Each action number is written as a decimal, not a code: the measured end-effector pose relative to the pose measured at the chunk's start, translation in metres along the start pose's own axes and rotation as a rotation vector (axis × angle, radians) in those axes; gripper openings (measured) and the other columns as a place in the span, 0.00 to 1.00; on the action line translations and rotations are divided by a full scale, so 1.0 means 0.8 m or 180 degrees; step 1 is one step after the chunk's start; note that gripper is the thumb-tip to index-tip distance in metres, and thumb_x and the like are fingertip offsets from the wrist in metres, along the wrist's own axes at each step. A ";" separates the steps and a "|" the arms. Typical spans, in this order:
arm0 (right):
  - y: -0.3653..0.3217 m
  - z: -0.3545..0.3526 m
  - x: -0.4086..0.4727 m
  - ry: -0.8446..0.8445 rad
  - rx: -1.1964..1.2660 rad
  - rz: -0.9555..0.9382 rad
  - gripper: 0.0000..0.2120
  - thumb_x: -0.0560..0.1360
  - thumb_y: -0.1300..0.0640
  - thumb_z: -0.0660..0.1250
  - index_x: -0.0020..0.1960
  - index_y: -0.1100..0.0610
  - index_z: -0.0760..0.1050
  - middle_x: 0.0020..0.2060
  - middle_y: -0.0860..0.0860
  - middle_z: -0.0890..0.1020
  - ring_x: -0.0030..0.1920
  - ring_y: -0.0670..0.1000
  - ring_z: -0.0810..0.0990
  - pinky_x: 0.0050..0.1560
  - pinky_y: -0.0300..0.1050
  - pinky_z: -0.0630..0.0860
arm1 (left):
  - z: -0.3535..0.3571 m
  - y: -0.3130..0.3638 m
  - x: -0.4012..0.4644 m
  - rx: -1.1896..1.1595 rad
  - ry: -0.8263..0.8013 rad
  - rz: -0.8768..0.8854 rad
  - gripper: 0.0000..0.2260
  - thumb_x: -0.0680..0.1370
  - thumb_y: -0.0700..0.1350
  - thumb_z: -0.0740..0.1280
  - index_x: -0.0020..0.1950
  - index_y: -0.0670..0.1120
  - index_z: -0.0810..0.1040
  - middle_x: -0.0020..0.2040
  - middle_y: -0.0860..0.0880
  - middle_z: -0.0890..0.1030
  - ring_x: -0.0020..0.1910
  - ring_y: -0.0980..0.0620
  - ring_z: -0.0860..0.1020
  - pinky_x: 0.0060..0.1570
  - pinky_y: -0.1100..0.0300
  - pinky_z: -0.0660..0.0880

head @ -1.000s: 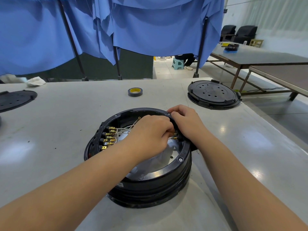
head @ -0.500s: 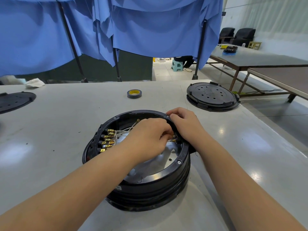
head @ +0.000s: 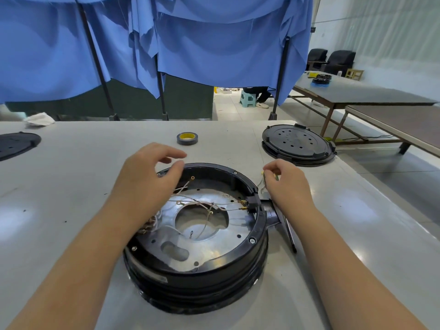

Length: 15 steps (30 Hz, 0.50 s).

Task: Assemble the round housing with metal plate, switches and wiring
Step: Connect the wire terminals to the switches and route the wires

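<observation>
The round black housing (head: pixel 197 236) sits on the grey desk (head: pixel 71 186), its metal plate (head: pixel 202 244) inside with thin wires (head: pixel 202 206) crossing it. The left hand (head: pixel 147 179) hovers over the housing's far-left rim, fingers (head: pixel 166 151) loosely curled, holding nothing. The right hand (head: pixel 285 184), just beside the housing's right rim, pinches a small wire bundle (head: pixel 263 181). A tape roll (head: pixel 187 138) lies beyond the housing.

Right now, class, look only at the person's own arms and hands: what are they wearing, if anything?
Nothing is worn. The left hand and right hand are bare, with no gloves, rings or watch showing. Both forearms are uncovered down to the frame's bottom edge; no sleeve, strap or cable appears on either.
</observation>
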State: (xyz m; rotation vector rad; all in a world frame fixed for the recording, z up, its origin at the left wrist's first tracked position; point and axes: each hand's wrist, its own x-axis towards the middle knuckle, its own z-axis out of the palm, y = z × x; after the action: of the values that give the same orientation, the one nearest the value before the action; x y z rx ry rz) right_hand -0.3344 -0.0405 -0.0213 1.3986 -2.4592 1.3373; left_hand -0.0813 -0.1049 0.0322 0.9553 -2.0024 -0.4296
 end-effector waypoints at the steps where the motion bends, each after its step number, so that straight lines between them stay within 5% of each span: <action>1: 0.004 0.001 0.002 -0.0064 -0.0253 -0.0063 0.09 0.76 0.59 0.63 0.51 0.54 0.81 0.47 0.48 0.80 0.50 0.49 0.76 0.47 0.42 0.69 | -0.002 -0.007 -0.002 0.0023 -0.0007 -0.0119 0.08 0.77 0.42 0.68 0.54 0.51 0.82 0.52 0.56 0.81 0.51 0.58 0.78 0.52 0.66 0.71; 6: 0.016 0.001 0.004 -0.0573 -0.1111 -0.0256 0.15 0.75 0.59 0.65 0.60 0.50 0.79 0.59 0.53 0.72 0.62 0.57 0.66 0.61 0.48 0.66 | -0.002 -0.028 -0.009 0.0094 -0.0223 -0.0523 0.11 0.78 0.42 0.67 0.59 0.52 0.80 0.57 0.54 0.79 0.55 0.57 0.75 0.55 0.62 0.69; 15: 0.017 0.007 0.006 -0.0908 -0.1537 -0.0583 0.10 0.77 0.55 0.66 0.56 0.47 0.81 0.67 0.52 0.68 0.67 0.57 0.61 0.63 0.46 0.60 | 0.005 -0.028 -0.015 0.0773 -0.0533 -0.0170 0.11 0.78 0.43 0.65 0.59 0.47 0.80 0.57 0.50 0.79 0.58 0.50 0.72 0.58 0.62 0.65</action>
State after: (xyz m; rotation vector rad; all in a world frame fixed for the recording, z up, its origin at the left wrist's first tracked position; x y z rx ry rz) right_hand -0.3445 -0.0443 -0.0321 1.7066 -2.4940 0.4855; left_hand -0.0704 -0.1103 0.0097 1.1565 -2.2210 -0.3082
